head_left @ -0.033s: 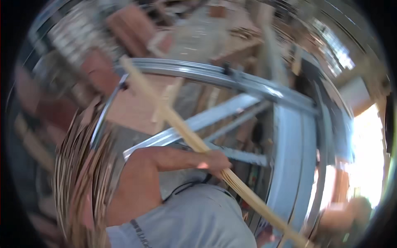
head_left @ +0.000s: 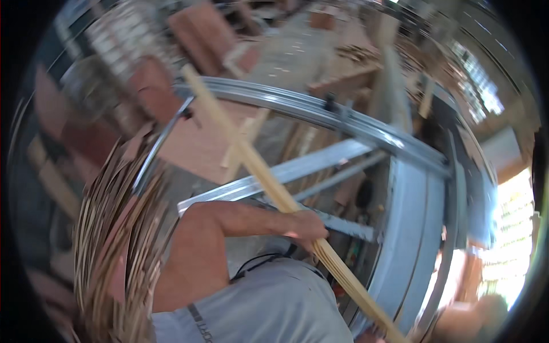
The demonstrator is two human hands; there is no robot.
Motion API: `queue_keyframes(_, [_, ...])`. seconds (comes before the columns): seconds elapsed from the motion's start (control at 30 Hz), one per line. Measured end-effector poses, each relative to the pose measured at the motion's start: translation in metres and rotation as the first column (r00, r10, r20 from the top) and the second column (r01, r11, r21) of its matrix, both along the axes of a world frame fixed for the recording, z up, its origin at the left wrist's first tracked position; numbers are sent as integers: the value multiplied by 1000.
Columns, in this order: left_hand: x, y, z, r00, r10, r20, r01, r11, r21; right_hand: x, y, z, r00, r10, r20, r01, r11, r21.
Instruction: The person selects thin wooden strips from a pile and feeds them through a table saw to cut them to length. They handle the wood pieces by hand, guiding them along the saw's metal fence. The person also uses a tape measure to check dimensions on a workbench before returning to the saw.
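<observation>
Wooden strips (head_left: 267, 180), slightly shifted, in left hand (head_left: 310, 224)

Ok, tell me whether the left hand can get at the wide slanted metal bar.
Probably not freely: the left hand is closed around the wooden strips, which cross over the wide metal bar in this view.

Left arm (head_left: 191, 251) sharply bent, left hand (head_left: 309, 225) curled closed

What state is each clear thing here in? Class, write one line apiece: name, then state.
Strips: bundled, held slanting
Left hand: closed around the strips
Offcuts: heaped loosely
Pink panel: partly hidden behind the strips
Rail: crossed by the strips, contact unclear
</observation>
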State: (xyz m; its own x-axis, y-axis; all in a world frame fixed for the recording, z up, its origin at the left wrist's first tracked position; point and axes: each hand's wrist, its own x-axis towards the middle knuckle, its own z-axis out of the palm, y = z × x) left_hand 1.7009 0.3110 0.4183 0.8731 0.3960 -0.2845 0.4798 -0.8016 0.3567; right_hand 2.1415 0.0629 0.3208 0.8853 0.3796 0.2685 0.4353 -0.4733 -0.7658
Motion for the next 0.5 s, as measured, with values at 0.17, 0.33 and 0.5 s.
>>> queue_keyframes(0.17, [9, 14, 80, 996, 75, -57, -69, 992, 106, 31, 151, 93, 963, 263, -58, -246, 946, 211])
queue_keyframes(0.33, [-7, 40, 120, 991, 50, -125, -32, 990, 140, -4, 121, 81, 858, 441, -264, -177, 736, 653])
queue_keyframes(0.5, [-80, 97, 116, 977, 212, -20, -196, 933, 301, -46, 94, 71, 701, 566, -435, -12, 618, 786])
